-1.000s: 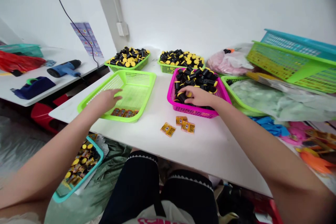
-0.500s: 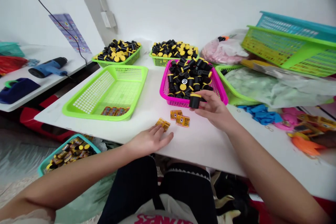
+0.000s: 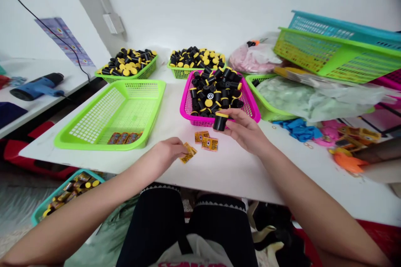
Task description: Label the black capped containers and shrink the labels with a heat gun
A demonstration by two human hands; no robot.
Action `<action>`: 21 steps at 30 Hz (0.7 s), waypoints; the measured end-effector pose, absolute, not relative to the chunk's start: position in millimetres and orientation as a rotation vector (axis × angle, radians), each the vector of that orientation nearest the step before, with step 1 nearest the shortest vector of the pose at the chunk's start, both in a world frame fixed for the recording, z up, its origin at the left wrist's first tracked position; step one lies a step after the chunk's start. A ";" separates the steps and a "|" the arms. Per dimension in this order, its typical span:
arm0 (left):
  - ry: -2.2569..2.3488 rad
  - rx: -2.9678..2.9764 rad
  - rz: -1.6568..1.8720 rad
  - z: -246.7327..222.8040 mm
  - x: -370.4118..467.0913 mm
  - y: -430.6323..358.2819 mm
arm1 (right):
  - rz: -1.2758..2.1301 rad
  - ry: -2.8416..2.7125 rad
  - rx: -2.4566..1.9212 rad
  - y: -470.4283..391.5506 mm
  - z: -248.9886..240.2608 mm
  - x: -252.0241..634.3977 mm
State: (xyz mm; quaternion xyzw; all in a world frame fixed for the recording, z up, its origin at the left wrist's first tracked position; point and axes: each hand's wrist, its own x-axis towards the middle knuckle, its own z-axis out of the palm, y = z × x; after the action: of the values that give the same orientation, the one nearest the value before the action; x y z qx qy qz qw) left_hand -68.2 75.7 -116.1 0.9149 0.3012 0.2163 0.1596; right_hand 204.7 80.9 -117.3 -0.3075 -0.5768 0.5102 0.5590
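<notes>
My right hand (image 3: 246, 130) grips a black cylinder with a yellow cap (image 3: 221, 121), held upright at the near edge of the pink basket (image 3: 257, 112). That basket is heaped with similar black and yellow pieces. With fingers pinched together, my left hand (image 3: 171, 150) has hold of an orange printed wrapper (image 3: 188, 153) on the white table. Two more orange wrappers (image 3: 209, 144) lie overlapping between my hands. Several wrapped pieces (image 3: 123, 138) sit in a row in the large green basket (image 3: 100, 147) at left.
Two green baskets of black and yellow pieces (image 3: 127, 63) stand at the back. Plastic bags (image 3: 313, 94) and stacked baskets (image 3: 338, 56) fill the right side, with blue balloons (image 3: 297, 129) in front. A teal basket (image 3: 37, 212) is below left, a blue heat gun (image 3: 37, 86) on another table.
The view has shifted, so most things appear further left. My left hand's fingers, spread over the wrapper before, are now pinched on its edge. My right hand keeps hold of the cylinder.
</notes>
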 end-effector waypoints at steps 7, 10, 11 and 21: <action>0.787 2.180 0.948 -103.6 -10.1 102.5 | 0.984 -1.270 -0.754 81.8 -118.8 203.4; 0.656 1.858 0.837 -117.9 7.7 117.1 | 0.911 -1.256 -0.798 83.6 -120.6 205.7; 0.617 1.754 0.785 -122.2 9.8 119.5 | 0.899 -1.253 -0.814 83.9 -121.0 206.3; 0.668 1.590 0.782 -133.9 0.2 122.2 | 0.860 -1.203 -0.846 79.2 -122.0 200.7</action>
State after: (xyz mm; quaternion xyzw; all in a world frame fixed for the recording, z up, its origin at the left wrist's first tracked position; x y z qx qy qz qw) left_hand 0.2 122.2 -133.9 0.6815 0.2862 0.3353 0.5841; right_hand 200.7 79.2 -122.0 -0.3736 -0.5313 0.3799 0.6586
